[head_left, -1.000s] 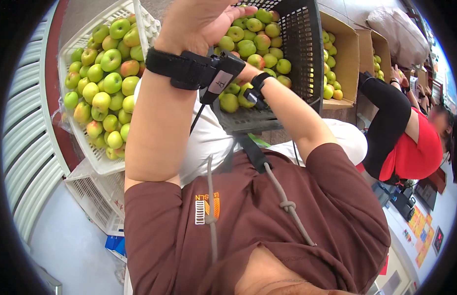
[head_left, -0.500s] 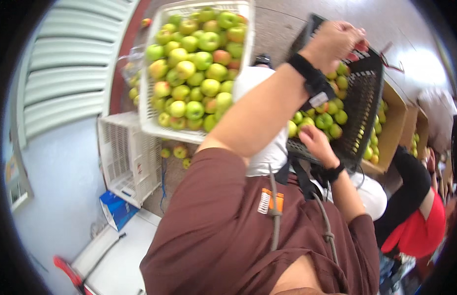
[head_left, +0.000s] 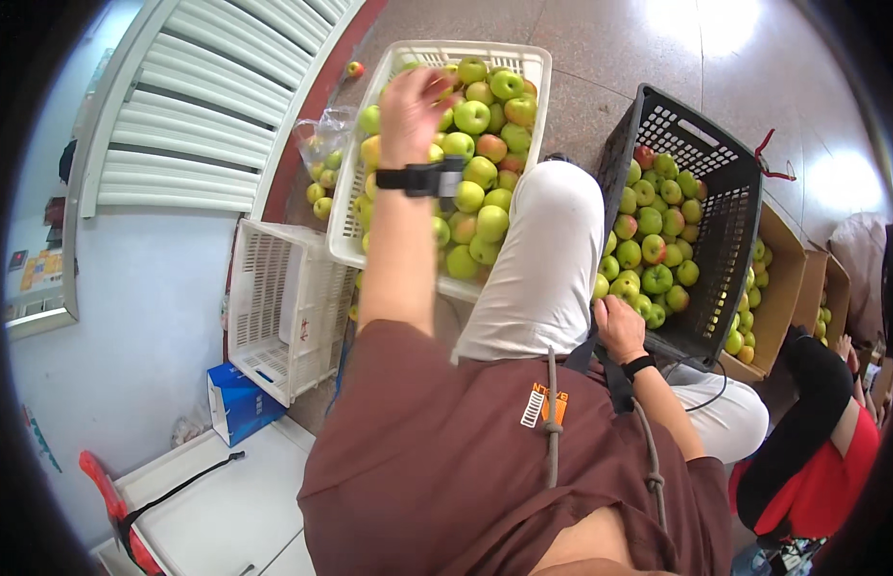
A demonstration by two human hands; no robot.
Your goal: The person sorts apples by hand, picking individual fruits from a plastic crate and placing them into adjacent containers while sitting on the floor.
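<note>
My left hand (head_left: 415, 113) is over the far left part of a white crate (head_left: 344, 206) filled with green and reddish apples (head_left: 472, 117). Its fingers are slightly apart and a little blurred, with nothing visible in them. At the near left corner of a black crate (head_left: 723, 211) is my right hand (head_left: 620, 328), its fingers curled beside the nearest apples (head_left: 654, 278). Whatever those fingers close on, if anything, is hidden. The black crate's apples lie toward its left side, leaving its right wall bare. My knee in white trousers (head_left: 542, 259) comes up between the two crates.
An empty white crate (head_left: 285, 307) lies on its side at left, by a blue box (head_left: 243, 403). Loose apples in a clear bag (head_left: 323, 144) sit beside the full crate. Cardboard boxes (head_left: 780, 288) of apples stand at right, near another person in red (head_left: 821, 480).
My left hand has swung left from above the black crate to the white crate. The right hand stays by the black crate's near edge, its fingers lower now. The view has shifted.
</note>
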